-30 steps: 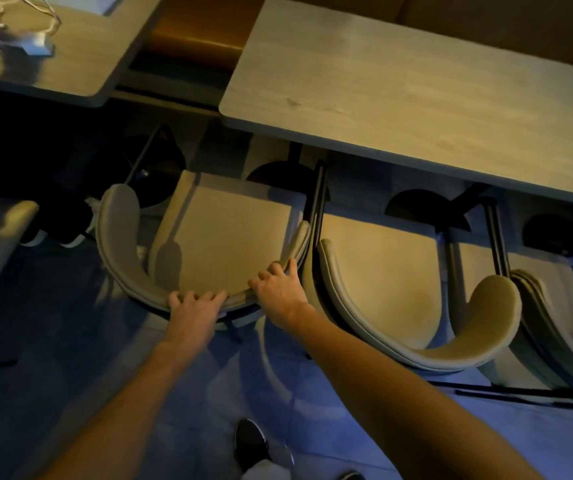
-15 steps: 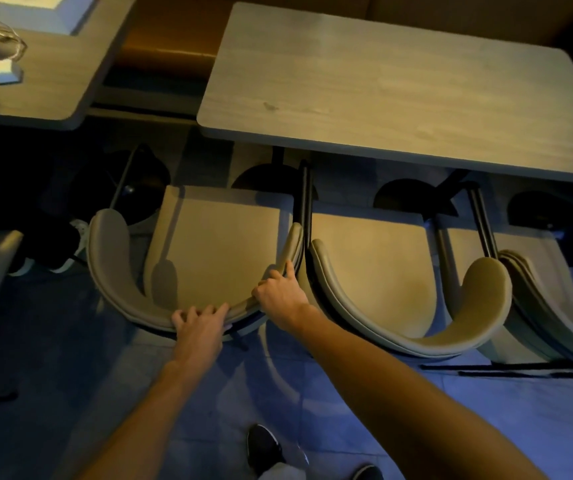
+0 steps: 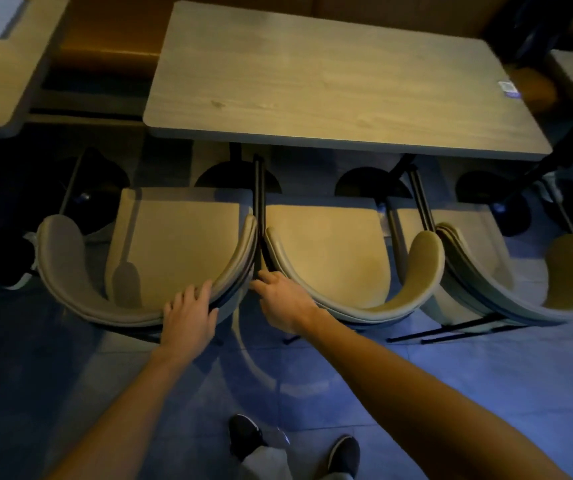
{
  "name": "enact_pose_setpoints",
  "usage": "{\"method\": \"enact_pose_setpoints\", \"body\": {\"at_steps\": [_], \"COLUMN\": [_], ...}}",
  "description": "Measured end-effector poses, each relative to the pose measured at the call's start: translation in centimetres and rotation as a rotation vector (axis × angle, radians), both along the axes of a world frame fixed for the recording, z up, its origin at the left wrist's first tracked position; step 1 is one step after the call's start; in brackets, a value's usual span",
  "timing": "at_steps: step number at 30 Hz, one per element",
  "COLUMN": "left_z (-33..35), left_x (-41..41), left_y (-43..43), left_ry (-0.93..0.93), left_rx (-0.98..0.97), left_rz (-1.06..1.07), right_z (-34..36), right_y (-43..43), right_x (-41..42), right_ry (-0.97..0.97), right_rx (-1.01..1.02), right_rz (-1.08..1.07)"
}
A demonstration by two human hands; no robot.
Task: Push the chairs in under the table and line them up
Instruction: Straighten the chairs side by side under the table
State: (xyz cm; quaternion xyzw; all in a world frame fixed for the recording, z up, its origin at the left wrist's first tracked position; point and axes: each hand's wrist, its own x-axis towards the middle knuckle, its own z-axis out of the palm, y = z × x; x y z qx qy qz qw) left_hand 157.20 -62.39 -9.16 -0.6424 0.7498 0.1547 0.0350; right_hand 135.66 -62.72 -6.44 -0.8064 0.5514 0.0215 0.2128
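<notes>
While left hand [image 3: 188, 315] fingers rest flat, spread on tan curved-back chair [image 3: 146, 258], right hand [image 3: 283, 301] loose

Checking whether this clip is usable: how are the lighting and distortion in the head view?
Head view: dim, with a warm cast on the table and chairs and a blue cast on the floor; wide-angle bending curves the table edges; both hands, left hand and right hand, stay readable.

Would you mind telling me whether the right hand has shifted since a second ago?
Yes. The right hand has left the left chair's backrest, sliding right toward the middle chair.
</notes>
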Motion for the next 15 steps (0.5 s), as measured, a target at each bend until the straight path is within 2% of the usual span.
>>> {"method": "enact_pose_setpoints", "body": {"at_steps": [3,9,12,15], "left_z": [1.5,3.7,3.4,2.3], "left_x": [-5.5,-19.3,-25.4,-30.7], "left_y": [0.9,3.6,5.1,6.6], "left_ry": [0.114,0.205,0.185,0.139], "left_rx": [-0.089,-0.104,-0.013,0.183], "left_rz": [-0.139,-0.433,-0.528,-0.522], "right_z": [0.5,2.5,2.6,2.3], "right_y": [2.7,7.7,9.7,11.0], "right_x": [-5.9,-18.5,-25.3,-31.9], "right_ry": [0.018,0.079,0.122,0.175], "right_rx": [-0.028,0.051,0.053,0.039], "right_rz": [-0.151,-0.428,-0.57,-0.695]}}
